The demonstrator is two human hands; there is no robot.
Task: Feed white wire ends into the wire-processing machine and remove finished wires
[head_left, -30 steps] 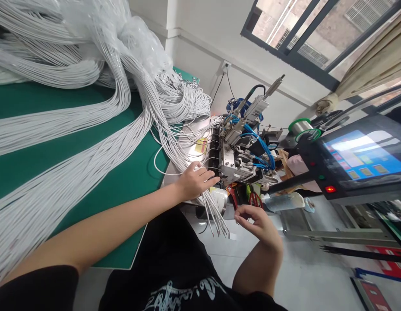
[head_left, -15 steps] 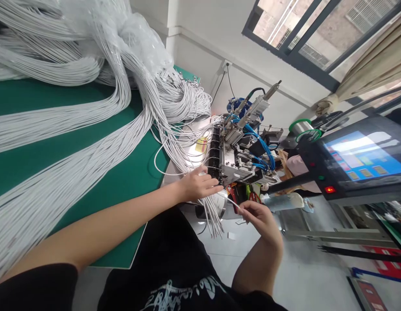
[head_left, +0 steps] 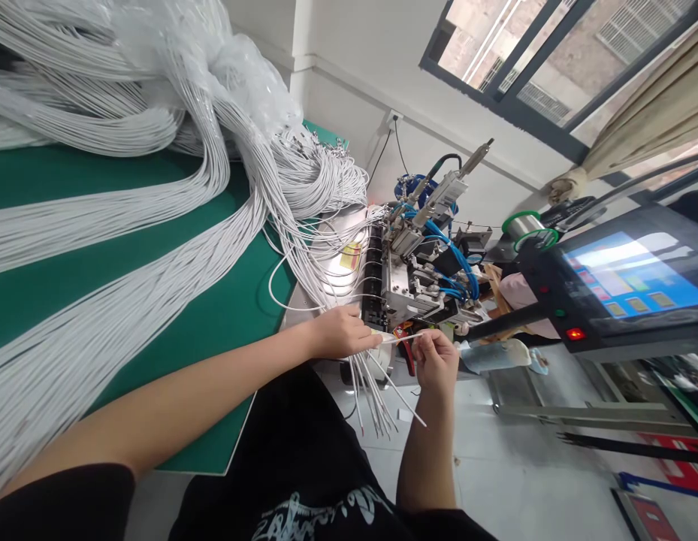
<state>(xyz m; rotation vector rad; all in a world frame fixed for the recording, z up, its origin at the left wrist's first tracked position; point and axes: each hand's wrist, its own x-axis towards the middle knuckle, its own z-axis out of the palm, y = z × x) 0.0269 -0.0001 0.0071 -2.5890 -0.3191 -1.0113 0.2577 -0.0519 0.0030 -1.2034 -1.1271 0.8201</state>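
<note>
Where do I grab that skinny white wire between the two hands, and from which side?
Pinch the white wire lightly near its end, coming from the person's side, away from the machine. It is thin, floppy and stretched level between the left hand and right hand, so a pinch near the end probably steadies it; the loose ends below droop.

We see cable bundles (head_left: 128, 218) spread over the mat (head_left: 213, 323) on the left, running to the machine (head_left: 416, 278) at the mat's right edge. Right of the machine sits the screen (head_left: 636, 274), with a spool (head_left: 526, 225) between them, further back. Left hand (head_left: 340, 333) and right hand (head_left: 436, 361) meet just before the machine, a cable (head_left: 397, 339) pinched between them, loose cable ends (head_left: 376, 398) hanging below.
</note>
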